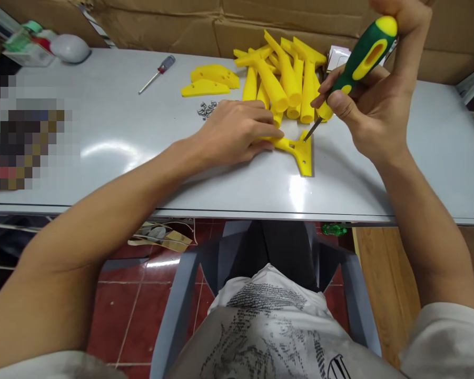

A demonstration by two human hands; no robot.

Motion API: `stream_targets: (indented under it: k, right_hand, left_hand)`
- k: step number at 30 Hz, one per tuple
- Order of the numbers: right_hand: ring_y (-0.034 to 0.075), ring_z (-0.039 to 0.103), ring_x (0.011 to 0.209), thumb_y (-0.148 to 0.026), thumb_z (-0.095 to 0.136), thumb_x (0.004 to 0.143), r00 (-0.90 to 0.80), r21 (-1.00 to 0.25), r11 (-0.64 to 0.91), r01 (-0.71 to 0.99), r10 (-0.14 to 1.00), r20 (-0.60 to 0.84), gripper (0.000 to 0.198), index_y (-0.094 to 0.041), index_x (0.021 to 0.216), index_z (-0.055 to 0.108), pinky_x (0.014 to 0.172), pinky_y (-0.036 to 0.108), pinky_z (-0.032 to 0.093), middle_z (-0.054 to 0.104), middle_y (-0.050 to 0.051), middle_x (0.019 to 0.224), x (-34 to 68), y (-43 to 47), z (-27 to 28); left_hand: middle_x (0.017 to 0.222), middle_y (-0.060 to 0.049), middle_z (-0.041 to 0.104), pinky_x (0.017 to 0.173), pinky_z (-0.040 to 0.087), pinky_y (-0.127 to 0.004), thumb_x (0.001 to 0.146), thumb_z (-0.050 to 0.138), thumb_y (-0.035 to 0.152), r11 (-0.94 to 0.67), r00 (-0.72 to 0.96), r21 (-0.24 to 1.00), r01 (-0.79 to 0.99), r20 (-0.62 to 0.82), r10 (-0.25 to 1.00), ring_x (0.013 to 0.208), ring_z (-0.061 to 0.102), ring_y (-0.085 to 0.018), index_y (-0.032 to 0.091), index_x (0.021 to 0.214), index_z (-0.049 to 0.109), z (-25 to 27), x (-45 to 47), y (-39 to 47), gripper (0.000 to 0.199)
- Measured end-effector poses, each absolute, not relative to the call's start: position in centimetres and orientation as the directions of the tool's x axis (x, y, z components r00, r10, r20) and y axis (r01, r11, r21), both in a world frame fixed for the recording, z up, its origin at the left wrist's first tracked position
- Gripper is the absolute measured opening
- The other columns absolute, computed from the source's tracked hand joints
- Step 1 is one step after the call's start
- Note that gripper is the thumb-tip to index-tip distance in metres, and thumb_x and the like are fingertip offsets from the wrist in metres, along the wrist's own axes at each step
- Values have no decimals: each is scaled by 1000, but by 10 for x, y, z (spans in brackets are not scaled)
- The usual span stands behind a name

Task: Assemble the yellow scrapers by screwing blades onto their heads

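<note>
My left hand (245, 129) is closed around the handle of a yellow plastic scraper (303, 152) that lies on the table, its wide head pointing right. In my right hand (383, 105) is a green and yellow screwdriver (355, 63), held at a slant. Its metal tip meets the scraper's head near the upper screw hole; a screw shows at the lower hole. Just behind my left hand, small silver screws (206, 109) lie in a loose heap. Flat yellow blade covers (211, 84) with holes rest beyond them.
Several yellow scraper handles (288, 79) are piled at the back, against a cardboard wall (174, 26). A second screwdriver (158, 72) lies farther left. At the back left stand a white rounded object (70, 48) and a small box (29, 52). The table's front edge (237, 215) runs before my lap.
</note>
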State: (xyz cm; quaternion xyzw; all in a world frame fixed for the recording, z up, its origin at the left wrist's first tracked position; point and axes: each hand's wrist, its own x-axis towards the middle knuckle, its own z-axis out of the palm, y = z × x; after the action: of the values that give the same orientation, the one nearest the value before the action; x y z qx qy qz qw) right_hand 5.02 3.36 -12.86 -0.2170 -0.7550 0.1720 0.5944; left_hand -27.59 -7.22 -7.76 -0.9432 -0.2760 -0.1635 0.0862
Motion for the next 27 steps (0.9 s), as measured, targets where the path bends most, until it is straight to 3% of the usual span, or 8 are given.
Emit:
stream_targets:
  k: [4,6,9,11,14,17,20,27]
  right_hand:
    - [40,77,164,-96,103,76,-238,-549,831,94,554,798,131,-56,187,48,87,15,72,39,-13,203,54,13,-110]
    - [41,75,168,-98,100,79,-210,-536,842,61,536,817,126,-64,187,44,97,19,75,35,-19,204,51,8,-106]
    - [34,85,154,-103,84,94,-118,-455,890,-8,451,885,122,-72,192,19,114,44,79,66,-15,182,47,15,-109]
    - [30,92,138,-104,84,94,-130,-422,906,-36,414,901,126,-68,194,16,110,50,81,76,-11,166,47,21,-109]
    - [24,93,123,-107,88,86,-244,-455,890,-43,432,868,125,-62,188,32,97,45,84,54,-9,191,48,7,-102]
    - [23,89,126,-97,88,99,-345,-585,810,26,557,756,104,-59,185,43,109,49,85,28,-11,207,45,-28,-88]
    - [26,87,130,-87,91,104,-381,-652,757,48,617,688,98,-53,185,47,117,49,83,26,-8,208,41,-52,-79]
    - [26,88,127,-80,87,111,-421,-632,775,30,583,695,89,-54,186,47,117,54,82,25,-8,209,42,-51,-77]
  left_hand:
    - [131,-11,92,86,55,-48,130,58,45,-842,776,61,535,358,519,117,82,-32,32,143,94,-78,-285,-59,41]
    - [128,-10,92,88,55,-47,131,56,49,-846,776,105,523,352,524,115,82,-31,33,143,95,-77,-286,-59,44]
    - [131,-8,92,93,57,-45,133,51,58,-853,792,143,502,320,520,115,78,-26,35,146,94,-74,-290,-57,50]
    - [132,-9,92,95,59,-47,132,53,61,-856,796,189,481,316,517,115,79,-27,33,144,95,-72,-291,-54,52]
    - [129,-13,94,98,63,-51,128,60,55,-867,803,272,417,336,492,115,84,-33,32,137,98,-71,-294,-50,46]
    - [126,-14,94,100,65,-53,124,66,55,-869,806,328,371,351,477,115,87,-37,35,132,100,-74,-295,-46,40]
    - [125,-14,94,102,66,-54,122,71,60,-866,798,353,355,369,477,116,88,-39,37,129,101,-76,-296,-43,39]
    - [119,-13,94,101,72,-49,119,80,66,-834,773,438,334,380,509,113,89,-35,37,123,102,-77,-294,-42,36]
